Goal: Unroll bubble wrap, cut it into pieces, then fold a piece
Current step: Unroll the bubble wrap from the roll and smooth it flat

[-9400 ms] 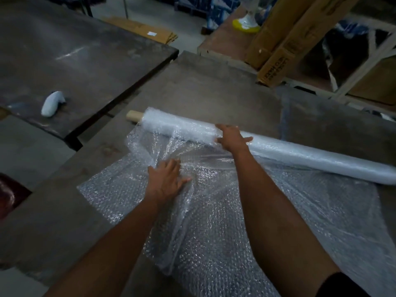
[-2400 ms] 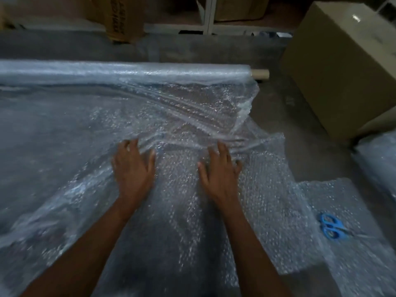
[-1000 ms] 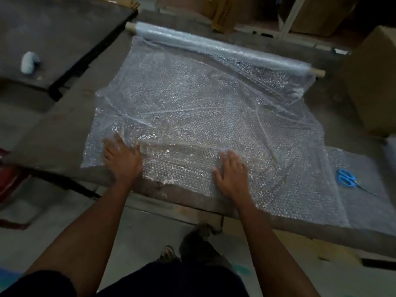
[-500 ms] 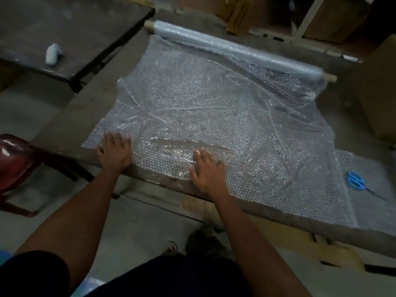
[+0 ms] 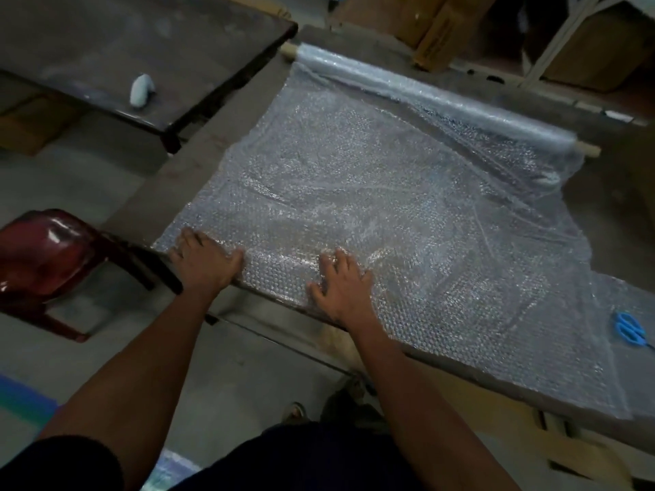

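Dim warehouse-type room, dark worn desk (image 5: 219, 143) with the wrap spread across it. Both hands are flat on the near edge of the sheet: left hand (image 5: 203, 262) sits at the near left corner with fingers straight and spread, pressing the plastic down, and right hand (image 5: 342, 283) does the same a bit further along, palm down, fingers only slightly bent, not pinching anything as far as I can see. So neither grip is closed on the wrap, they're just pinning it. The bubble wrap (image 5: 372, 193) runs from under the hands all the way back to the roll (image 5: 436, 101), which lies across the far side of the desk with a cardboard core poking out at both ends. I'd say unrolling is basically done, a good length is out and lying mostly flat, with some wrinkles bunched near the roll's right end. Cutting hasn't started on this sheet since it's attached to the roll, and folding comes after that. The blue scissors (image 5: 630, 327) are off to the right on more bubble wrap, well apart from the right hand, so that's a reach. Around it: a second dark desk (image 5: 106, 40) to the left with a small white object (image 5: 141, 89), a red chair (image 5: 46, 256) by the near left corner, and cardboard boxes (image 5: 436, 33) behind the roll. Nothing's really blocking the cut.
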